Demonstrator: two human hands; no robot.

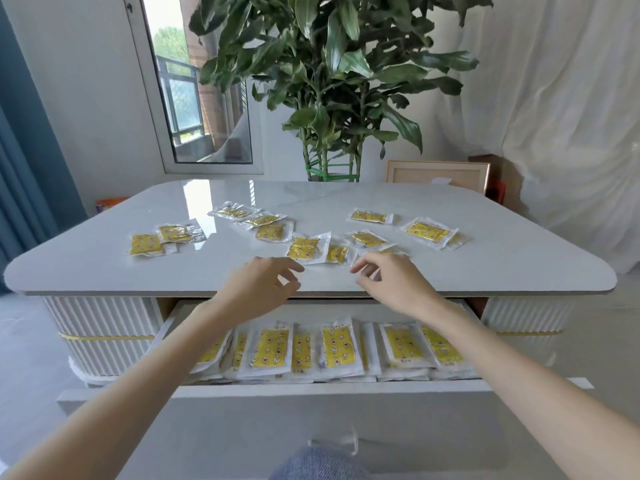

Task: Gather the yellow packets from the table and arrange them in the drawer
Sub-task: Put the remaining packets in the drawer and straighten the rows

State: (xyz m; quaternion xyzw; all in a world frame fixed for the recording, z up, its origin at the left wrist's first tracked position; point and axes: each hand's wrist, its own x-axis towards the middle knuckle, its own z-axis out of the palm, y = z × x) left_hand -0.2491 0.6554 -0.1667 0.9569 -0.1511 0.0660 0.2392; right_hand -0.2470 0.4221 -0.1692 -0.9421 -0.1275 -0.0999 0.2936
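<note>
Several yellow packets in clear wrappers lie scattered on the white table (104,265), among them one near the middle (304,248), one at the left (145,244) and one at the right (427,232). Below the table's front edge the drawer (311,388) stands pulled out, with several yellow packets (337,346) lined up in a row inside. My left hand (258,289) hovers over the front edge with fingers apart, holding nothing. My right hand (391,282) is beside it, fingers spread, just short of the nearest packets.
A large potted plant (329,81) stands behind the table, with a picture frame (438,174) leaning at the back right. A window (194,98) and a blue curtain (20,150) are at the left. White draped fabric (554,116) covers the right.
</note>
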